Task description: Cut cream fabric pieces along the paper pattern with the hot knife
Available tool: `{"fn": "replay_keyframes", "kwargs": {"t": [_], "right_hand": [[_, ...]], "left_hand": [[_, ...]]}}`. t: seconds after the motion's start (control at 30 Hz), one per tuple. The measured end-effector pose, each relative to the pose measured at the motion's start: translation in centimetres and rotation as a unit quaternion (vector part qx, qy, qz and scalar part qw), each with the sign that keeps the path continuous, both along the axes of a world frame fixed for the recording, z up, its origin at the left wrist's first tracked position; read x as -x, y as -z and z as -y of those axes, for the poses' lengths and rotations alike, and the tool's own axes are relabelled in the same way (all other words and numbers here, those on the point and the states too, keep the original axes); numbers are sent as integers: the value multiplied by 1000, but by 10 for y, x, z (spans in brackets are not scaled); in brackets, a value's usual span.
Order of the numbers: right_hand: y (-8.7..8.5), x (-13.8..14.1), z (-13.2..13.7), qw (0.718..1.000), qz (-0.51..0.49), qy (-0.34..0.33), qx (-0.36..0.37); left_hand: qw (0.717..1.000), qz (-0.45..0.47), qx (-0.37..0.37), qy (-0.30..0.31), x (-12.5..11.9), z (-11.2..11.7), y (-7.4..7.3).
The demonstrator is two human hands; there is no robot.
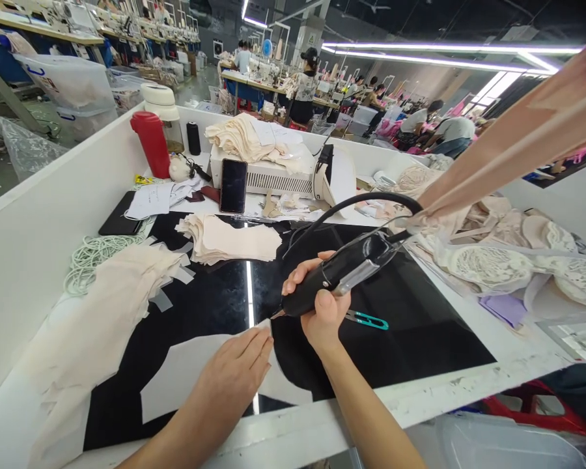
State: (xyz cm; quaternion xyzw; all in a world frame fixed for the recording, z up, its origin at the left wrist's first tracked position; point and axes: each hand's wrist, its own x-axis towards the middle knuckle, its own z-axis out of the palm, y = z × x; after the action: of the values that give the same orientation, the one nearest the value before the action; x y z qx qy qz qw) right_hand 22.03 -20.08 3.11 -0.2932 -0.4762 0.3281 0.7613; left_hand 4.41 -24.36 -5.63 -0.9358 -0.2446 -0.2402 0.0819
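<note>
My right hand [325, 312] is wrapped round a black corded handheld tool [315, 280] with a narrow metal tip and a silver lever along its side. Its tip points down at the upper edge of a pale, curved fabric piece [176, 374] lying on the black glossy board [420, 332]. Fingers outstretched, my left hand [239, 365] presses flat on that piece, just below the tip. Whether the tip touches the fabric, I cannot tell. Thread snips with teal handles [371, 320] lie right of my right hand.
Cream cut pieces [239, 241] are stacked behind my hands; more fabric [102, 312] and green cord [95, 257] lie left. A phone [233, 186] and red bottle [151, 143] stand at the back. Lace bras [493, 264] pile up right. A fabric-wrapped cable [512, 130] hangs overhead.
</note>
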Motion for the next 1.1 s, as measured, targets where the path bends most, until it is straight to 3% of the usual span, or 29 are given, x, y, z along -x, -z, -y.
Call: {"fn": "replay_keyframes", "kwargs": {"t": [0.17,0.63,1.1], "right_hand": [[-1,2,1,1000,-10,-5,1],[6,6,2,1000,3,0,17],[5,11,0,1000,3,6,27]], "left_hand": [[999,9,-31,0,2,-4,-4],[1000,-16,-26,3,1,-2,-15],[999,-29,2,12,1,0,-11]]}}
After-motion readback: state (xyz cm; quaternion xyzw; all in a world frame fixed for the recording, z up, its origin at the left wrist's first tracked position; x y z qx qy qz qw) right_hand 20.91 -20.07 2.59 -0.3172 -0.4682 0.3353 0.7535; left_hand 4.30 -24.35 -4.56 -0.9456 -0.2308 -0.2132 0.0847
